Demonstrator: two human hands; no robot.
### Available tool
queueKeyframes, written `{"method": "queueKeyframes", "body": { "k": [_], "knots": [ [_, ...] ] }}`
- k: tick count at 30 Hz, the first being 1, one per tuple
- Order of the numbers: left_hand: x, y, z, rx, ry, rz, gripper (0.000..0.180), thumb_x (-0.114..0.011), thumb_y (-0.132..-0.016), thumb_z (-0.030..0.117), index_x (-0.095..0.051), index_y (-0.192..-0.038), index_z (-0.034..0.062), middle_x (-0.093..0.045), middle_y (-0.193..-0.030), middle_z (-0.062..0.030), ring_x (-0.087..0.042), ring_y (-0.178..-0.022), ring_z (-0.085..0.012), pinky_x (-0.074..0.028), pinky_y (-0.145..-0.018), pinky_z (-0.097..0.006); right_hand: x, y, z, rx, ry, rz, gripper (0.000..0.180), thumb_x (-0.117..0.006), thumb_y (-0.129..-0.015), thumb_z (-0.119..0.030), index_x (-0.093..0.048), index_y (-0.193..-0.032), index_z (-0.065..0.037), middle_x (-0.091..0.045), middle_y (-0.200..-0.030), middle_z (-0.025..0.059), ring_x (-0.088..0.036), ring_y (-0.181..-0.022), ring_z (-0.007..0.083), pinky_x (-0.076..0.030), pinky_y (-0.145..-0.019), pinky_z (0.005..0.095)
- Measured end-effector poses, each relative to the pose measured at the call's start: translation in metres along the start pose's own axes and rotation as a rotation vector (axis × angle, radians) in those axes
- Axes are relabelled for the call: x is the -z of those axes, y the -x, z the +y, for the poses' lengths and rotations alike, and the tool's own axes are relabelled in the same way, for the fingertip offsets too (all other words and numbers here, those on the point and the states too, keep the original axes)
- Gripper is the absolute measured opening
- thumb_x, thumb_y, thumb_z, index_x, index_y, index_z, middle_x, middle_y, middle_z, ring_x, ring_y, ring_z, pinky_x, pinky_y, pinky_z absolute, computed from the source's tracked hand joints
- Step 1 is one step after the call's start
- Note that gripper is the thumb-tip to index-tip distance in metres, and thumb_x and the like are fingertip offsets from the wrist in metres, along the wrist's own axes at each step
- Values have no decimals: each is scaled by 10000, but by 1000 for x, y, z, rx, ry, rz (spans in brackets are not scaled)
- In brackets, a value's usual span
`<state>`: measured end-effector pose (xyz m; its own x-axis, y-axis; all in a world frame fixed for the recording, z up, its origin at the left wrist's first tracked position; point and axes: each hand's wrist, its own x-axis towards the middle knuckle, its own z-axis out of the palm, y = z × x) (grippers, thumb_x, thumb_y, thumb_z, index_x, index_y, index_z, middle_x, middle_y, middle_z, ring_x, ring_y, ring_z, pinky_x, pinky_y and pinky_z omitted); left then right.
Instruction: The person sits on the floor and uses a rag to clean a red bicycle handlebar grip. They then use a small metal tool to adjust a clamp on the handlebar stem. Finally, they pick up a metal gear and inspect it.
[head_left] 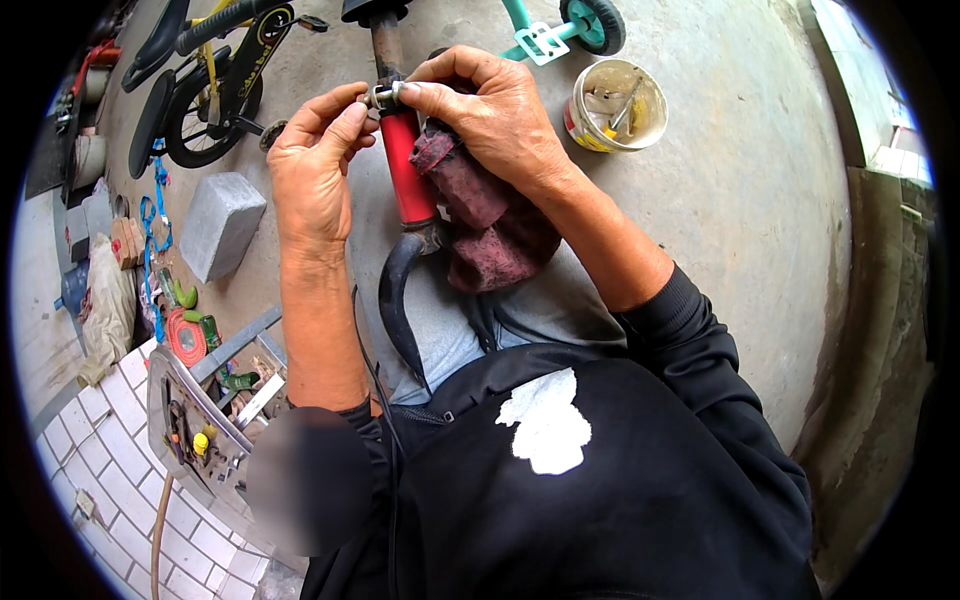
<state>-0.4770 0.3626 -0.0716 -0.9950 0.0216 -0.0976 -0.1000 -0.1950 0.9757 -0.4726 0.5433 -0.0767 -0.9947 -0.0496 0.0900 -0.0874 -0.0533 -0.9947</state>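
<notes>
- Red cylindrical metal tube (408,175) with curved black bar (396,290): if it swivels, could break the hold, imo.
- Right hand (495,125): arm angled inward, thumb-and-finger pinch.
- Left hand (312,170): arm straight ahead, fingertips pinching too.
- Small shiny metal fitting (384,97): pinched from both sides at the tube's far end.

Clamp (384,97): ends hidden by fingers of left hand (315,170) and right hand (505,120); fine detail too small. Red tube (403,165): right edge partly behind cloth (495,235). Bike (250,75), teal frame (518,14): cut off at top. Small parts (180,425), tray's (215,400) left edge: unidentifiable. Blurred disc (305,480), tray's right edge: unreadable.
</notes>
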Motion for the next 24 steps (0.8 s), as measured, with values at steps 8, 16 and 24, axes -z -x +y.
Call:
{"method": "queueKeyframes", "body": {
  "k": [8,16,24],
  "knots": [
    [0,-2,1,46,75,36,184,-638,-914,149,-651,-1002,-12,-670,-867,-65,-615,-732,-110,-468,-624,-214,-2,0,1,23,-7,42,183,-711,-837,-135,-678,-896,35,-673,-771,67,-611,-726,96,-499,-659,238],
    [-4,-3,-4,13,-73,23,169,-654,-908,180,-655,-920,11,-660,-807,-40,-588,-683,-90,-427,-568,-191,-2,-1,2,-5,2,13,201,-704,-863,-158,-683,-949,23,-665,-811,35,-592,-762,77,-486,-690,218],
    [-4,-2,9,59,-43,56,161,-628,-926,179,-661,-914,22,-664,-823,-25,-591,-707,-85,-428,-567,-195,-1,0,3,21,39,24,204,-702,-864,-160,-683,-948,25,-664,-806,37,-589,-753,77,-483,-680,219]
  ]
}}
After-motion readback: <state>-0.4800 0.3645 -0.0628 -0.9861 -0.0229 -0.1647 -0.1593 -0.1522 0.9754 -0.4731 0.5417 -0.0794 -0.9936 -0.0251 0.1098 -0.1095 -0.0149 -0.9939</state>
